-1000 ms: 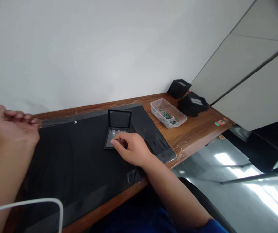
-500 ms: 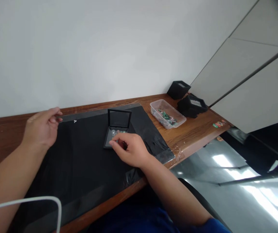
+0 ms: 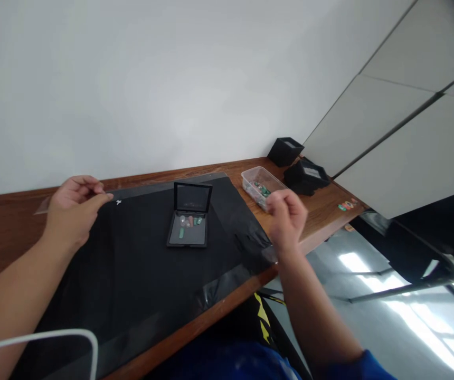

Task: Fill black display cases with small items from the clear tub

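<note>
A small black case stands with its lid up on the black mat. Inside lie several press-on nails, mostly in a row, clear, pink and green, with one green nail lower down. My left hand hovers at the mat's far left, thumb and fingertips pinched together close to a tiny white scrap; what is between them, if anything, is too small to see. My right hand is in front of the clear plastic tub, fingers curled and smeared by motion. Green and pink nails fill part of the tub.
Two black boxes stand behind the tub at the wooden table's back right. Small coloured rings lie near the right edge. A white cable curves across the lower left.
My right hand has left the case and swung right to the tub, uncovering the nails in the case. My left hand has brought thumb and fingers together, shifting slightly right.
</note>
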